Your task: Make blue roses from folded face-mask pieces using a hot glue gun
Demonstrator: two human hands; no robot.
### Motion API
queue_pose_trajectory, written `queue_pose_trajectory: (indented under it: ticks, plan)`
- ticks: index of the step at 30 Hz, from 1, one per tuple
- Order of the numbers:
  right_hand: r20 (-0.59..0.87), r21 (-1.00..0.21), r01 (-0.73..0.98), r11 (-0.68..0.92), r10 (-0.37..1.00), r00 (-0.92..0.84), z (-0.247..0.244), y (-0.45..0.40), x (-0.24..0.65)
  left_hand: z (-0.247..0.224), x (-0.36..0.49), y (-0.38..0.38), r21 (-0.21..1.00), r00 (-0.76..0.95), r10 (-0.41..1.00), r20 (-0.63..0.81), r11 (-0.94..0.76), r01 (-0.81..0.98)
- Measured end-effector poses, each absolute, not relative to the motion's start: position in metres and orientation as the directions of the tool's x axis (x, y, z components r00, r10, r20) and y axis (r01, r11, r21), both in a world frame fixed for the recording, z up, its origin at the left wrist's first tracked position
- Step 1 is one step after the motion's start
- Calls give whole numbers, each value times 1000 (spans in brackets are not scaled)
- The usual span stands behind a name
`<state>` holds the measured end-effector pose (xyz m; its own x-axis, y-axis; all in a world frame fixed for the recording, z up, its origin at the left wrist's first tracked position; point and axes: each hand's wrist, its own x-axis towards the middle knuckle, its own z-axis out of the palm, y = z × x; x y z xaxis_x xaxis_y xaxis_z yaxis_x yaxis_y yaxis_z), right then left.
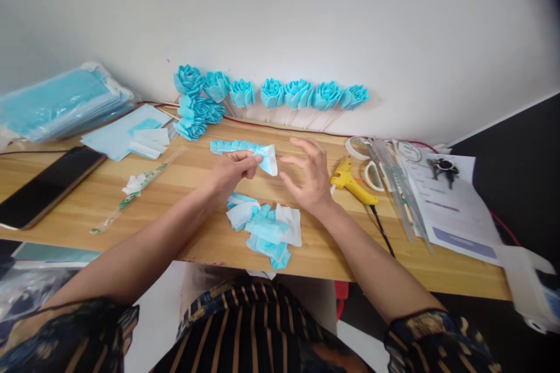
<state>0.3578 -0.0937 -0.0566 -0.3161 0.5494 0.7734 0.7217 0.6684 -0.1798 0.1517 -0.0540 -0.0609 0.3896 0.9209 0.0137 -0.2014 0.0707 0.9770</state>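
My left hand pinches a small blue and white fabric piece between thumb and fingers over the middle of the table. Just right of that piece, my right hand has its fingers apart and holds nothing. Behind my left hand lies a row of folded blue pieces. Nearer the front edge is a loose pile of blue and white pieces. Several blue fabric flowers on thin sticks lean against the wall, with more flowers grouped at their left.
A yellow glue gun, tape rolls, plastic-wrapped sticks and a paper with keys lie right. Left are a phone, flat sheets, a plastic wrapper and a bag of blue masks.
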Motion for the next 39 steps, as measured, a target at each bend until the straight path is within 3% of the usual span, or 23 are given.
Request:
queue_pose_trajectory:
  ticks: [7, 12, 21, 25, 28, 39]
  plan:
    - [742, -217, 701, 679, 582, -334, -60, -91, 357, -55, 153, -57, 972, 413, 910, 9, 89, -216]
    - [743, -262, 648, 715, 578, -338, -62, -92, 354, -56, 153, -59, 992, 404, 914, 38, 13, -123]
    - [672, -537, 572, 620, 724, -154, -63, -93, 354, -53, 153, -61, 996, 401, 913, 77, -51, -74]
    - [535, -771, 365, 521, 842, -71, -64, -92, 358, -52, 154, -62, 996, 399, 914, 73, -49, -70]
    - [392, -875, 279, 396, 917, -73, -62, -91, 360, -53, 154, -62, 998, 412, 909, 63, -53, -35]
    - [196, -960, 158, 230, 959, -205, -61, -91, 362, -55, 154, -64, 987, 511, 858, 56, -123, 99]
